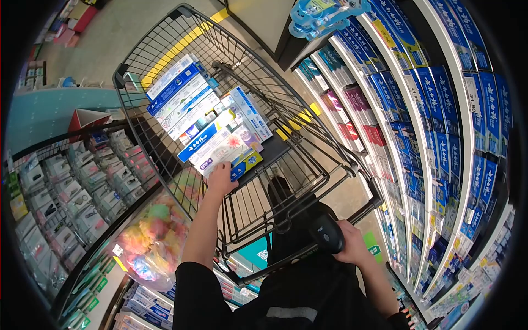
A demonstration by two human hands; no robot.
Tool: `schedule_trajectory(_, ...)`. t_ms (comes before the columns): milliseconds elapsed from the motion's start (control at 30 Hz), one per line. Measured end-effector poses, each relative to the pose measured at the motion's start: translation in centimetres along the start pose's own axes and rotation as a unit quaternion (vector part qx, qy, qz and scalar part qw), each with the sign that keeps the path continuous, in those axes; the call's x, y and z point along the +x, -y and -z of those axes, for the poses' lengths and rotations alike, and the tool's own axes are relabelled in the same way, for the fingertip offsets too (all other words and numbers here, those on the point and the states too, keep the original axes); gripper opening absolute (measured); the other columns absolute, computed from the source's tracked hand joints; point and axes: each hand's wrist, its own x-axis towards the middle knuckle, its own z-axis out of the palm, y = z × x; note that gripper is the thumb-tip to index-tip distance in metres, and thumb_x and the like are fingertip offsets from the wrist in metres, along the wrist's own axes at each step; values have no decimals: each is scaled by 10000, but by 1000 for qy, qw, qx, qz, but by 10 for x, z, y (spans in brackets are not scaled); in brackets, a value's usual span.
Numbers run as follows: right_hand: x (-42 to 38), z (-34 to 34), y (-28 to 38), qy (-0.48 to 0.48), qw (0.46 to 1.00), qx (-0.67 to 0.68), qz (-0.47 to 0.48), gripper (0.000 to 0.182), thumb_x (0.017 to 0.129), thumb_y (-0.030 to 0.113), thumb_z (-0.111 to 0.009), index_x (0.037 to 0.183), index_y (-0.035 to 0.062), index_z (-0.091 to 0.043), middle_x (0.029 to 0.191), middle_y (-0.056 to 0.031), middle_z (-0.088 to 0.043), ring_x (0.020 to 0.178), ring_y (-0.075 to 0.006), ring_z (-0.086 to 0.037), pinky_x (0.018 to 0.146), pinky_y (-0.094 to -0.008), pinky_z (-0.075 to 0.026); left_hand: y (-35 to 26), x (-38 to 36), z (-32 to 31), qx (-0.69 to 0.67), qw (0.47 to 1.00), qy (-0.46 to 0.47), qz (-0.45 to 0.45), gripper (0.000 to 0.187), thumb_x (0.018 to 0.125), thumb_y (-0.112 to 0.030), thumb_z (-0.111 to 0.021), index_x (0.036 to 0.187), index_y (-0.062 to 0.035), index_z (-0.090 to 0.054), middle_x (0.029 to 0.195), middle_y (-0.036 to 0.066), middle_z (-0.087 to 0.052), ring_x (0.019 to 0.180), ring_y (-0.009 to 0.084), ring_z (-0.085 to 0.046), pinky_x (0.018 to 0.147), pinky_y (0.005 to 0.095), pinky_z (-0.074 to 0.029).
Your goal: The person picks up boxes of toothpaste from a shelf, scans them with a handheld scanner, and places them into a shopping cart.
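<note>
Black wire shopping cart (165,49) in aisle, blue toothpaste-box shelving (440,110) at right.
Stack of long flat cardboard toothpaste boxes (206,118) lies in cart basket, packed side by side.
Likely light, stiff but crushable, glossy and slippery; best gripped across long edges.
Left hand (221,179) rests on near-end blue-and-yellow box (246,164), fingers curled over it.
Right hand (352,242) wraps black handheld barcode scanner (325,231) near cart handle.

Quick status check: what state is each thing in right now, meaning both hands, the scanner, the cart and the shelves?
left hand: reaching into the cart, touching a toothpaste box
right hand: shut on the handheld scanner
shopping cart: loaded with stacked toothpaste boxes
shelves: stocked with boxes
</note>
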Motion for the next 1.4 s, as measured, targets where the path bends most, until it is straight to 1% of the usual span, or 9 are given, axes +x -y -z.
schedule_trajectory(67, -1, -2, -3, -3, 1000, 0, 4, 452, 618, 106, -732, 1044, 19, -607, 979, -166, -613, 881, -369, -617, 785, -403, -524, 3, 0, 0, -29, 1000, -9, 0, 540, 718, -265, -770, 1156, -69, -522, 1144, 154, -579, 1085, 341, -570, 905, 459, -482)
schedule_trajectory(267, -1, -2, -3, -1, 1000, 8, -4, 478, 618, 113, -737, 1068, 17, -610, 1000, -170, -618, 898, -368, -619, 794, -402, -524, 12, 9, 27, -86, 971, -222, -35, 308, 779, -222, -710, 1023, -52, -627, 1055, 159, -621, 920, 353, -620, 820, 447, -511)
schedule_trajectory(300, -1, -1, -3, 2, 1000, 9, -6, 482, 618, 115, -739, 1071, 17, -609, 1003, -171, -619, 901, -368, -619, 796, -403, -524, 11, 12, 40, -102, 967, -232, 7, 256, 794, -205, -693, 996, -59, -634, 1050, 152, -620, 940, 351, -611, 820, 442, -504)
schedule_trajectory(500, 2, 0, -1, 6, 1000, -20, 9, 472, 615, 91, -710, 1068, 12, -608, 1023, -158, -637, 943, -347, -630, 791, -402, -543, 31, 40, 95, 37, 910, -413, 13, 435, 787, -227, -705, 1153, -34, -571, 1088, 147, -606, 1020, 348, -581, 912, 437, -458)
schedule_trajectory(600, 2, 2, 2, 18, 1000, -18, -13, 474, 611, 94, -713, 1066, 13, -608, 1023, -159, -638, 940, -348, -633, 787, -401, -543, 38, 56, 110, 12, 972, -228, 49, 550, 773, -264, -722, 1216, -4, -525, 1137, 161, -596, 1071, 359, -567, 964, 445, -433)
schedule_trajectory(733, 2, 1, 2, 13, 999, -25, -16, 461, 598, 97, -718, 1038, 19, -605, 1014, -153, -633, 921, -345, -637, 774, -403, -545, 43, 71, 112, 0, 993, -118, 5, 558, 765, -310, -716, 1236, -68, -538, 1146, 191, -608, 1080, 377, -585, 936, 449, -479)
schedule_trajectory(1167, 5, 3, 1, 15, 999, -28, -13, 469, 566, 98, -714, 1013, 12, -601, 1021, -132, -632, 907, -326, -637, 722, -395, -553, 47, 82, 79, 72, 980, -185, 24, 608, 740, -199, -760, 1263, -83, -472, 1116, 173, -602, 1005, 359, -621, 837, 449, -528)
schedule_trajectory(1267, 8, 4, 1, 11, 999, -30, -7, 471, 569, 103, -710, 1016, 6, -599, 1025, -133, -631, 909, -327, -636, 722, -395, -551, 44, 82, 79, 50, 984, -158, 57, 637, 704, -186, -792, 1246, -60, -483, 1132, 140, -581, 1082, 320, -574, 905, 435, -485)
schedule_trajectory(1400, 0, 1, -3, 30, 998, -6, -53, 545, 560, 172, -727, 1054, -6, -584, 1022, -181, -603, 922, -388, -611, 795, -413, -525, 33, 73, 84, 81, 964, -251, -12, 562, 728, -171, -767, 1211, -46, -509, 1110, 141, -589, 1069, 329, -572, 931, 442, -451)
